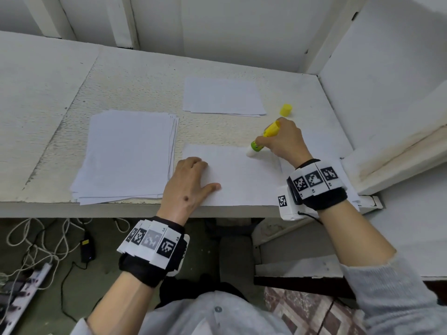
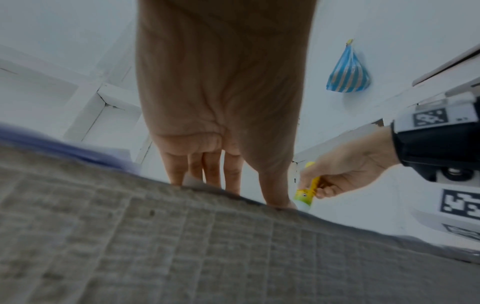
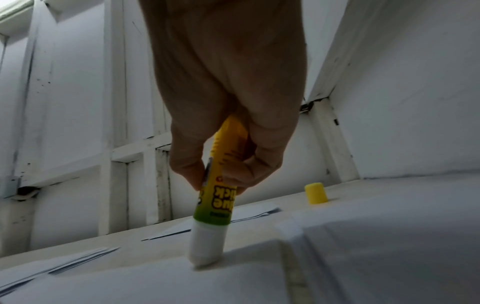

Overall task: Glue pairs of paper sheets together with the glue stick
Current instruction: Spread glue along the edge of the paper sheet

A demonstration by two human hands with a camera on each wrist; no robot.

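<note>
Left hand (image 1: 187,181) nearest me, fingers straight, pressing sheet (image 1: 242,177) flat. Right hand (image 1: 283,141) pinching glue stick (image 1: 262,139), tip touching sheet; yellow cap (image 1: 286,110) near.

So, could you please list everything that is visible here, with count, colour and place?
sheet: one, white, front table edge, being glued
paper stack: one, white, left of the sheet
smaller paper pile: one, white, behind the sheet
glue stick: one, yellow-green, tip on the sheet
cap: one, yellow, standing behind the glue stick
table: one, white
striped bag: one, blue, hanging on wall
left hand: flat on the sheet
right hand: grips the glue stick
</note>
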